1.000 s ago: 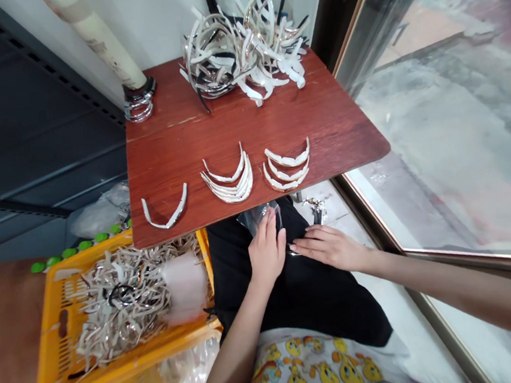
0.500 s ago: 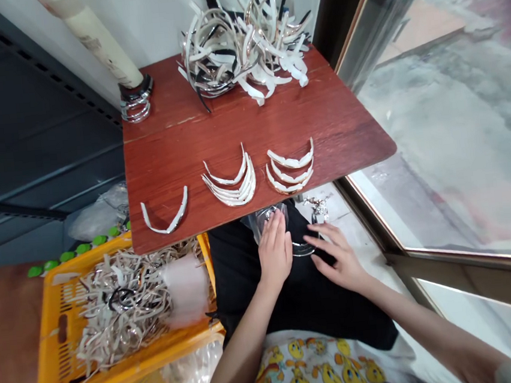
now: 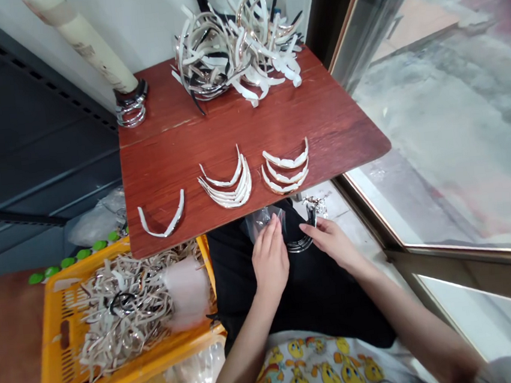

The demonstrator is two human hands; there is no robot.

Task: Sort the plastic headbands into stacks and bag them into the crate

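On my lap, under the table's front edge, lies a small stack of shiny dark curved bands (image 3: 300, 245) that look like headbands. My right hand (image 3: 332, 241) pinches them near their upright right end, thumb and fingers closed together. Beside their left side is a clear plastic bag (image 3: 260, 220). My left hand (image 3: 271, 256) is closed over the bag's edge, its fingers close together and its thumb hidden. Whether it also grips the bands' left end cannot be made out.
White-lined bands lie on the red-brown table (image 3: 249, 123): a nested group (image 3: 230, 185), three more (image 3: 286, 167) and a single one (image 3: 163, 221). A tangled heap (image 3: 237, 49) sits behind, near a pale tube (image 3: 92, 50). Left stands a yellow crate (image 3: 54, 355) full of bands; right, a glass panel (image 3: 449, 137).
My right hand's spread fingers have closed on the right end of the dark bands, which now shows upright above the hand. My left hand has stayed at the bag, shifting slightly.
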